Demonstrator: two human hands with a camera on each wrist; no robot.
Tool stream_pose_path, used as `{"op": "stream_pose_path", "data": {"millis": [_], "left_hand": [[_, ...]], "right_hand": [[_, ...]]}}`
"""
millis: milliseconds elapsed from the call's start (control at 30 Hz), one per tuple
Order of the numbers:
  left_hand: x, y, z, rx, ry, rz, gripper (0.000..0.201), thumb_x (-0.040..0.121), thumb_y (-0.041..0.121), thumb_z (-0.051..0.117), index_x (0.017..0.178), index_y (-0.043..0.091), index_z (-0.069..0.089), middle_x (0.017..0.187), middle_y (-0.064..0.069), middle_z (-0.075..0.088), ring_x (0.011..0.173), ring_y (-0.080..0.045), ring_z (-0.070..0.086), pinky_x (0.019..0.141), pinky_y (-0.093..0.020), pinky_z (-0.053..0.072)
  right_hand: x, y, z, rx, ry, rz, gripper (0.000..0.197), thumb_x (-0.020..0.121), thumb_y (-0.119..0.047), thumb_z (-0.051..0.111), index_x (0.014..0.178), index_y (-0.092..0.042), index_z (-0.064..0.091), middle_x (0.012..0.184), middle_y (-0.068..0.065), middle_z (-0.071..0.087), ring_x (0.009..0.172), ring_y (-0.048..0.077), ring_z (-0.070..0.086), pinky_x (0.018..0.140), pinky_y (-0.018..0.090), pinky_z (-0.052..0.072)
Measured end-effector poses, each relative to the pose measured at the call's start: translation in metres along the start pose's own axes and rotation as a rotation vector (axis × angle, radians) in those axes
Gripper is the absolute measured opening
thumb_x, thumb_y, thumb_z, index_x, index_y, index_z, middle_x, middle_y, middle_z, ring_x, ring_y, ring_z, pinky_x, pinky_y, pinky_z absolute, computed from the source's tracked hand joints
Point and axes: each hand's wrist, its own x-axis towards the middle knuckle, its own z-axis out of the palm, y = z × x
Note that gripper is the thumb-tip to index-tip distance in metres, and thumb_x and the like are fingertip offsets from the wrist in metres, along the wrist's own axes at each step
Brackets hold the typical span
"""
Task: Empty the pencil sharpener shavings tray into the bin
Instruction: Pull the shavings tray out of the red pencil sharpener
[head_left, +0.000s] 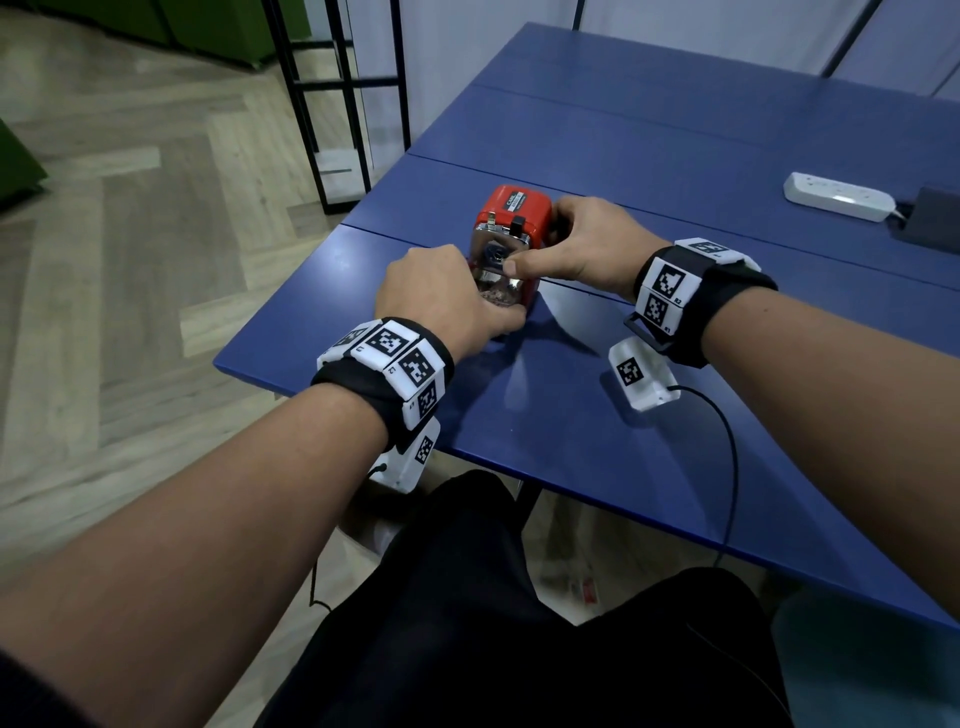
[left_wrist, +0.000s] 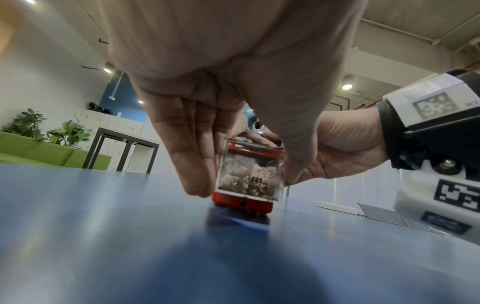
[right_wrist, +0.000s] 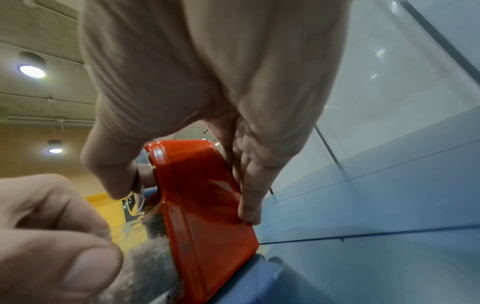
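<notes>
A red pencil sharpener (head_left: 514, 208) stands upright on the blue table (head_left: 597, 457), close to its left edge. Its clear shavings tray (head_left: 493, 288) sits in the base, full of brownish shavings (left_wrist: 249, 179), and its front face stands slightly proud of the red body (right_wrist: 202, 195). My left hand (head_left: 488, 312) pinches the tray from both sides, fingers (left_wrist: 192, 164) on one side and thumb (left_wrist: 293, 160) on the other. My right hand (head_left: 535, 241) grips the body, thumb (right_wrist: 111, 164) on the metal front plate and fingers (right_wrist: 249, 185) behind. No bin is plainly in view.
A white power strip (head_left: 839, 196) and a dark device (head_left: 935, 218) lie at the table's far right. A black cable (head_left: 730, 467) trails over the near edge. A black metal frame (head_left: 337, 104) stands on the wooden floor to the left. A blurred teal shape (head_left: 857, 660) sits below the table's near edge.
</notes>
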Motion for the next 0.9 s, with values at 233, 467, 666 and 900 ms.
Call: {"op": "stream_pose_path", "data": {"millis": [233, 467, 666, 900], "left_hand": [[-0.01, -0.002, -0.003, 0.014, 0.005, -0.003, 0.063, 0.065, 0.076, 0.072, 0.063, 0.02, 0.043, 0.063, 0.002, 0.049, 0.07, -0.03, 0.058, 0.057, -0.031, 0.038], [-0.016, -0.002, -0.006, 0.026, 0.0, -0.007, 0.064, 0.063, 0.078, 0.07, 0.063, 0.018, 0.048, 0.061, 0.002, 0.05, 0.062, -0.026, 0.054, 0.044, -0.028, 0.024], [-0.02, -0.01, -0.006, 0.051, -0.022, 0.005, 0.069, 0.053, 0.084, 0.064, 0.062, 0.015, 0.058, 0.062, -0.002, 0.06, 0.061, -0.027, 0.061, 0.044, -0.028, 0.027], [-0.029, -0.008, -0.004, 0.097, -0.049, -0.011, 0.071, 0.052, 0.085, 0.066, 0.062, 0.015, 0.057, 0.063, -0.003, 0.059, 0.061, -0.03, 0.056, 0.046, -0.028, 0.031]], "right_hand": [[-0.005, 0.0, 0.003, -0.015, -0.002, 0.003, 0.063, 0.059, -0.058, 0.091, 0.107, -0.021, 0.074, 0.104, -0.002, 0.08, 0.101, 0.019, 0.075, 0.098, 0.047, 0.059], [-0.007, -0.004, 0.0, -0.05, -0.015, -0.001, 0.062, 0.062, -0.058, 0.091, 0.107, -0.019, 0.073, 0.106, 0.003, 0.079, 0.102, 0.023, 0.074, 0.098, 0.047, 0.058], [-0.004, -0.002, -0.005, -0.054, -0.003, 0.02, 0.057, 0.066, -0.055, 0.091, 0.108, -0.021, 0.073, 0.105, 0.0, 0.079, 0.101, 0.02, 0.074, 0.098, 0.044, 0.058], [-0.001, -0.001, -0.005, -0.047, -0.008, 0.032, 0.066, 0.058, -0.062, 0.088, 0.106, -0.02, 0.072, 0.106, 0.004, 0.079, 0.102, 0.025, 0.074, 0.098, 0.049, 0.057]]}}
